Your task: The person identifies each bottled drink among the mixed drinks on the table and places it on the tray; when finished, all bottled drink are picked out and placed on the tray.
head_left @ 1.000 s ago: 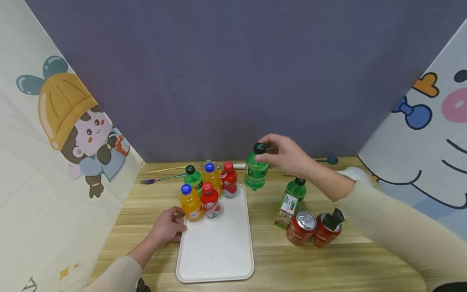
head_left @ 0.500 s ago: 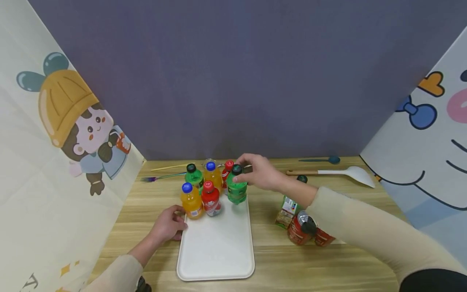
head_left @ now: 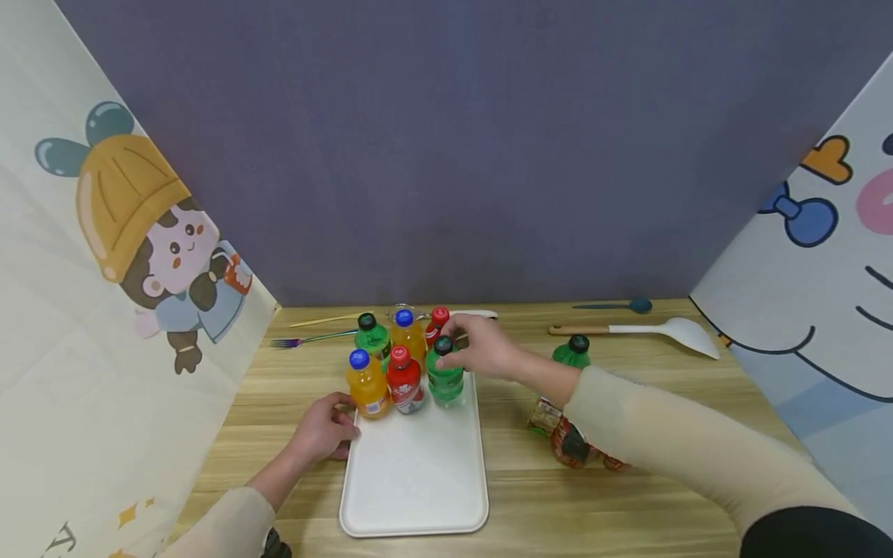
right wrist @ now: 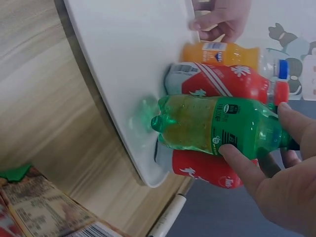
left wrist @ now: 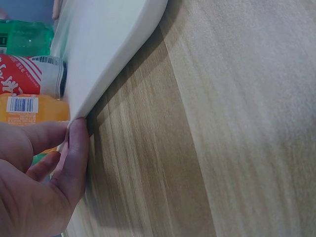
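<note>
My right hand (head_left: pixel 481 346) grips a green soda bottle (right wrist: pixel 207 123) with a black cap near its neck. In the right wrist view the bottle's base is close over the white tray (head_left: pixel 415 488), next to a red-labelled bottle (head_left: pixel 405 380). My left hand (left wrist: pixel 47 173) pinches the tray's left edge between thumb and fingers. On the tray's far end stand two orange bottles, the nearer orange bottle (head_left: pixel 367 386) and the farther orange bottle (head_left: pixel 408 335), a second green bottle (head_left: pixel 372 338) and a second red bottle (head_left: pixel 437 322), partly hidden by my right hand.
To the right stand another green bottle (head_left: pixel 572 353), a small carton (head_left: pixel 544 417) and red cans (head_left: pixel 568 449), partly covered by my right sleeve. Along the back lie a white spoon (head_left: pixel 684 335), a dark spoon (head_left: pixel 638 305), a fork (head_left: pixel 286 343) and a yellow stick (head_left: pixel 321 320).
My right hand has carried the green bottle leftward from beside the tray to over it, then lower and nearer, beside the front red bottle. My left hand stays at the tray's edge.
</note>
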`<state>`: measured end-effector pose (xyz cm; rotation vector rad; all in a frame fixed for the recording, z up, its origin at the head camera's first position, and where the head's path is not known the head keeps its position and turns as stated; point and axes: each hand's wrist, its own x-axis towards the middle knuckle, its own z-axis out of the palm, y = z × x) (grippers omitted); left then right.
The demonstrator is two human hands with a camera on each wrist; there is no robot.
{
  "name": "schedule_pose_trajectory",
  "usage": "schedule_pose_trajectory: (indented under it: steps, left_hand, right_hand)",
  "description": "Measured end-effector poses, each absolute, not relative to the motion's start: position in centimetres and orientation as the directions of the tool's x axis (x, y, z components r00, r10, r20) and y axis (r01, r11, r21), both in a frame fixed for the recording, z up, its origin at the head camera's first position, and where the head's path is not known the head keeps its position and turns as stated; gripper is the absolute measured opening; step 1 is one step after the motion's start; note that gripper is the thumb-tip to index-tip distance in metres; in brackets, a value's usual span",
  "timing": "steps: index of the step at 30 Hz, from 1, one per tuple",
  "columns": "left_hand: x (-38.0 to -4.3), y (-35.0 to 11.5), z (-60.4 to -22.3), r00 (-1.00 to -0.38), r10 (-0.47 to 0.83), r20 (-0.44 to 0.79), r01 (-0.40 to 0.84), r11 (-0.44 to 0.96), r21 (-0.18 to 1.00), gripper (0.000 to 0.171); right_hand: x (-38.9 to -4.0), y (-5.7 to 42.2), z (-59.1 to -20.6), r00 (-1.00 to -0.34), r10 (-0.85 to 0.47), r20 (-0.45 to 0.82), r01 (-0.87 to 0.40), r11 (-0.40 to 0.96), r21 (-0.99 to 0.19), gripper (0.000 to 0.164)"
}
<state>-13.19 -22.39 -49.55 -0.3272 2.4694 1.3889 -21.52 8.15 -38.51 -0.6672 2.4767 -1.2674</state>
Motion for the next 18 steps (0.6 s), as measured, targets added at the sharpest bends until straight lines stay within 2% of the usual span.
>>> schedule_pose_trajectory:
  steps: [8, 18]
  left_hand:
    - [-13.3, -22.3, -49.6, -0.929, -0.059, -0.365, -0.343, 0.506, 0.791, 0.051]
    - [-13.4, -22.5, -49.9, -0.926, -0.070, -0.370, -0.352, 0.506, 0.788, 0.053]
  right_hand:
    - [-21.4, 7.6, -39.8, -0.854, -0.520, -0.011, -0.315, 0.534, -0.785, 0.032]
    - [-21.6, 7.5, -40.7, -0.868, -0.497, -0.022, -0.278, 0.520, -0.808, 0.033]
